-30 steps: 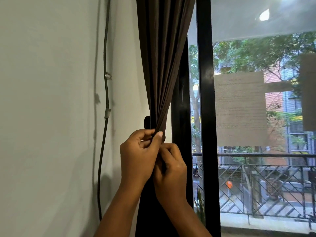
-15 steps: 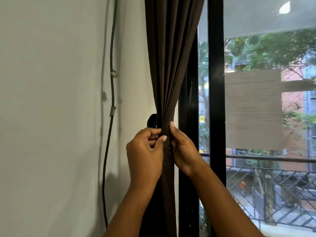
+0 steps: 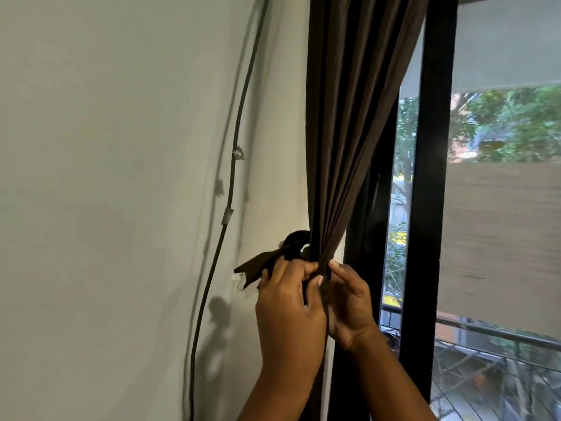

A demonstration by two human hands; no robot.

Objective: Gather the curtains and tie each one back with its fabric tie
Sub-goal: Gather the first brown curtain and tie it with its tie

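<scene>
Tie end [image 3: 253,270] now out left; both hands [image 3: 288,311] [image 3: 349,302] pinch curtain [image 3: 343,147].

both hands pinch the gathered brown curtain [image 3: 343,153] at its narrowest point: left hand [image 3: 288,311] also grips the fabric tie [image 3: 258,267], right hand [image 3: 349,305] beside the window frame [image 3: 431,208].

The curtain [image 3: 343,141] hangs between the wall [image 3: 106,177] on the left and the window frame [image 3: 431,177] on the right. A cable [image 3: 230,183] runs down the wall, left of the curtain. Both hands, left hand [image 3: 288,308] and right hand [image 3: 349,302], meet at the gathered part, with the tie [image 3: 258,267] sticking out to the left.
</scene>
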